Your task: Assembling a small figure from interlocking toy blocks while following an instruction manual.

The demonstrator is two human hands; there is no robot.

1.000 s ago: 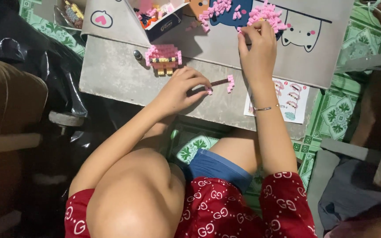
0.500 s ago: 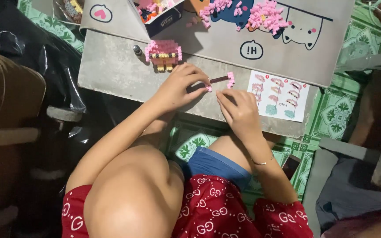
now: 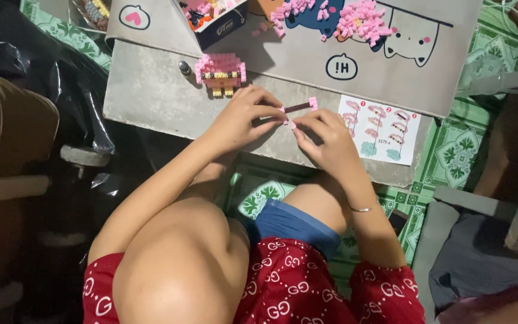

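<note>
Hands met over the desk (image 3: 151, 96): the left hand (image 3: 241, 117) pinched a short brown-and-pink brick strip (image 3: 300, 107), the right hand (image 3: 325, 135) closed on its near end. Beyond stood a finished-looking pink brick figure (image 3: 220, 73); loose pink bricks (image 3: 361, 23) remained, so building seemed partway, with an instruction sheet (image 3: 379, 129) alongside.

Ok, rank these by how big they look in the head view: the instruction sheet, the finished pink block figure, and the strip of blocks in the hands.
Largest to smallest:
1. Instruction sheet
2. Pink block figure
3. Dark strip with pink ends, pinched between left hand and right hand

All lie at about one depth, so the order looks safe.
</note>
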